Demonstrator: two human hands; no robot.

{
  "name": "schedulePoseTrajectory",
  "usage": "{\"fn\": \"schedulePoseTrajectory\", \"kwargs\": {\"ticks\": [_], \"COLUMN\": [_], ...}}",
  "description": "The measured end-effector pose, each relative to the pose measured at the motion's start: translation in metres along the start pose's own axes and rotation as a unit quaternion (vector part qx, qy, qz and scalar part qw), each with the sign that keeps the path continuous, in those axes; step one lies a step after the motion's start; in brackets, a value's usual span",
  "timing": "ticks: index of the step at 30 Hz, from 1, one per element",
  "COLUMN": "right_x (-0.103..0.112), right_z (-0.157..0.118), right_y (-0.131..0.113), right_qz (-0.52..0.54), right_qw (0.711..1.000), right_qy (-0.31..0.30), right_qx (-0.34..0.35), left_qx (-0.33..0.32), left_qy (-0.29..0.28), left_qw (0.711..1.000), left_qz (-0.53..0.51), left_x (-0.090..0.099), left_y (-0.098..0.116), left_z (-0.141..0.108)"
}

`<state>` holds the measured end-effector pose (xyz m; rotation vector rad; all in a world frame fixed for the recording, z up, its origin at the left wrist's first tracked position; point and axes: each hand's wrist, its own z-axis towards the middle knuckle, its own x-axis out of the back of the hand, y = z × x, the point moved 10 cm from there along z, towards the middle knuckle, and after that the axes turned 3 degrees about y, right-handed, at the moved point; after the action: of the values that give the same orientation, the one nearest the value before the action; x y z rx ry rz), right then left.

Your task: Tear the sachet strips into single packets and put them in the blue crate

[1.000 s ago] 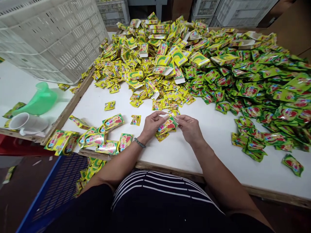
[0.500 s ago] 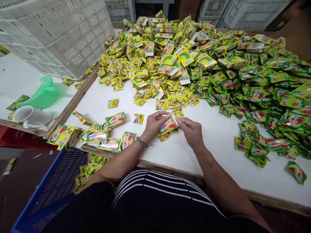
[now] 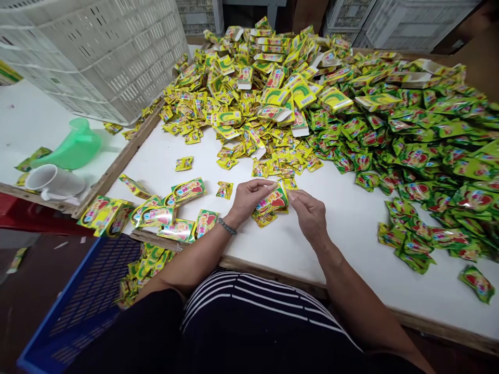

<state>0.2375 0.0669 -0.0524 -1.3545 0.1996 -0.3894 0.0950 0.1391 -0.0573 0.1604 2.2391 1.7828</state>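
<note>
My left hand (image 3: 248,200) grips a small yellow-green printed candy box (image 3: 276,199) over the white tabletop, its thumb and forefinger at the upper edge. At the box's right end is my right hand (image 3: 311,212), thumb and fingers pinched together; whether a flap is between them is hidden. Beneath the box lies a small yellow candy packet (image 3: 265,219), partly covered. Another yellow packet (image 3: 224,189) rests just left of my left hand. Several similar closed boxes (image 3: 188,190) lie farther left.
Yellow packets (image 3: 191,106) and open-ended boxes (image 3: 302,92) are heaped at the back. Green packets (image 3: 417,156) pile up on the right. A white crate (image 3: 97,62), green scoop (image 3: 70,148) and white mug (image 3: 54,182) stand left. A blue crate (image 3: 78,301) sits below the table edge.
My right fingers have drawn slightly right from the box's end, and more of the box's front shows. The whole view has shifted a little; my left hand keeps its grip.
</note>
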Motion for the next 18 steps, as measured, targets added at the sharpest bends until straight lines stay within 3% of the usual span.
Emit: {"fn": "schedulePoseTrajectory", "kwargs": {"ticks": [4, 8, 12, 15, 18], "right_x": [-0.009, -0.027, -0.048, -0.071, -0.092], "right_z": [-0.004, -0.011, -0.023, -0.039, -0.054], "right_y": [-0.007, -0.014, 0.0, 0.006, 0.018], "right_qz": [-0.036, -0.079, -0.104, -0.202, -0.336], "right_qw": [0.999, 0.994, 0.99, 0.959, 0.892], "right_qy": [0.011, -0.009, -0.072, -0.155, -0.223], "right_qx": [0.035, 0.073, 0.061, 0.125, 0.205], "left_qx": [0.004, 0.0, -0.029, -0.043, -0.054], "left_qy": [-0.023, 0.0, 0.046, 0.036, 0.048], "left_qw": [1.0, 1.0, 0.992, 0.943, 0.832], "left_qz": [-0.013, -0.012, 0.111, 0.328, 0.549], "left_x": [-0.007, -0.003, 0.016, 0.038, 0.073], "left_y": [0.001, 0.002, 0.027, 0.059, 0.09], "left_z": [-0.002, -0.006, -0.016, -0.03, -0.051]}}
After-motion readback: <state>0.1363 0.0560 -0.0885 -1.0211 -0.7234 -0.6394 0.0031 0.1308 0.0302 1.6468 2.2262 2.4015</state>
